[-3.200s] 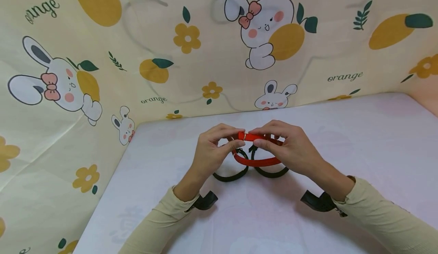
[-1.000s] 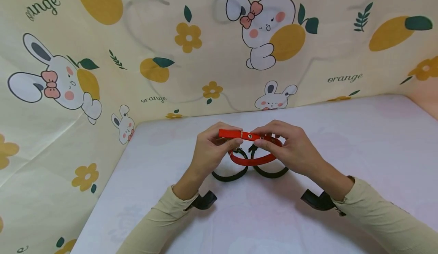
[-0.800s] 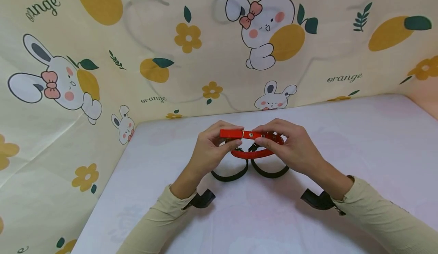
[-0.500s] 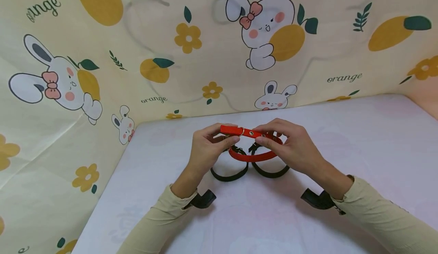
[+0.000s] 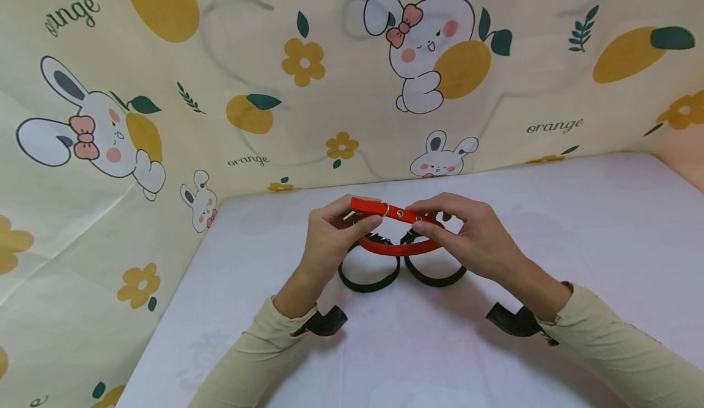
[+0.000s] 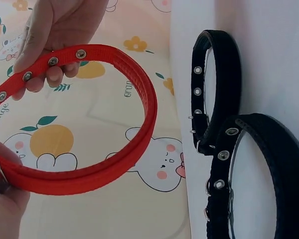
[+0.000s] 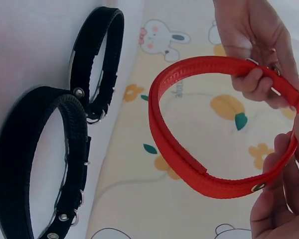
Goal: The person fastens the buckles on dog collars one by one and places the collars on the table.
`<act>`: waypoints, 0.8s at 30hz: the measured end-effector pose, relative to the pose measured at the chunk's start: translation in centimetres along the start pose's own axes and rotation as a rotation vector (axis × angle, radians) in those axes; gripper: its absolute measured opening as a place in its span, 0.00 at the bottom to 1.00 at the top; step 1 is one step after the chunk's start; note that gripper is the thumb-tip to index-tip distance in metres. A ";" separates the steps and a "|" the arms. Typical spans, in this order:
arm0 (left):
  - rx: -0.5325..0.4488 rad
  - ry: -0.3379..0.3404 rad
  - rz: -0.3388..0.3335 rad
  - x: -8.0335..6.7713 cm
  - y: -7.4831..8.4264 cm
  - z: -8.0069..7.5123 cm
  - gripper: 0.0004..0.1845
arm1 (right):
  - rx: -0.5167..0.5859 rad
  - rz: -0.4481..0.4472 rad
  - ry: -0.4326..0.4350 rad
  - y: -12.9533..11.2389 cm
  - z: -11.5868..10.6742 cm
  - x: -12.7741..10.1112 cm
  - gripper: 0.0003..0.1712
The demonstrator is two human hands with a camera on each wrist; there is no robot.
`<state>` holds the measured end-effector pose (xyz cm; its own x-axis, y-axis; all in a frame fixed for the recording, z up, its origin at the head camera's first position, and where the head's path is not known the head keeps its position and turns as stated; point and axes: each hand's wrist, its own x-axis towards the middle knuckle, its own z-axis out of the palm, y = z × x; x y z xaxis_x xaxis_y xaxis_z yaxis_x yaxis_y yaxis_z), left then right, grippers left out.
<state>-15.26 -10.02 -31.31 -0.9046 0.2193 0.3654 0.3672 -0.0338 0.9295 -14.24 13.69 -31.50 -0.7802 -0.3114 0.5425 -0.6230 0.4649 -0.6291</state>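
Both hands hold a red pet collar (image 5: 400, 250) up in a loop over the table. My left hand (image 5: 331, 240) pinches it near a metal ring (image 5: 386, 209), and the thick red end sticks out past the fingertips. My right hand (image 5: 474, 232) pinches the strap (image 6: 40, 68) with metal eyelets between thumb and fingers. In the right wrist view, the buckle (image 7: 273, 69) lies by the left fingers. Below the red loop, two black collars, a left one (image 5: 367, 287) and a right one (image 5: 437, 282), rest side by side on the table, both in closed rings.
The table (image 5: 418, 359) has a white cover. A cream cloth wall (image 5: 319, 151) printed with rabbits and oranges stands behind and to the left. Black wrist camera mounts (image 5: 328, 321) jut inward from both sleeves.
Since the first frame, the red strap's end has come out leftward and eyelets now show between the hands. The left hand has shifted slightly left, tilting the strap. The black collars stay put.
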 end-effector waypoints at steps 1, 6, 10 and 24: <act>0.000 -0.004 0.001 0.0 0.0 0.0 0.16 | -0.002 -0.004 0.001 0.0 0.0 0.0 0.17; 0.013 -0.022 -0.020 -0.1 -0.1 0.1 0.15 | -0.005 -0.012 0.000 0.1 0.2 -0.1 0.18; 0.024 -0.040 -0.029 -0.2 -0.4 0.2 0.16 | 0.008 -0.017 -0.002 -0.1 0.2 -0.2 0.18; 0.052 -0.090 -0.047 -0.3 -0.6 0.6 0.15 | -0.011 -0.033 0.019 -0.5 0.3 -0.3 0.20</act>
<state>-15.11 -9.46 -31.99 -0.8988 0.3064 0.3134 0.3377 0.0283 0.9408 -13.72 13.34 -31.54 -0.7582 -0.3106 0.5732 -0.6473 0.4635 -0.6051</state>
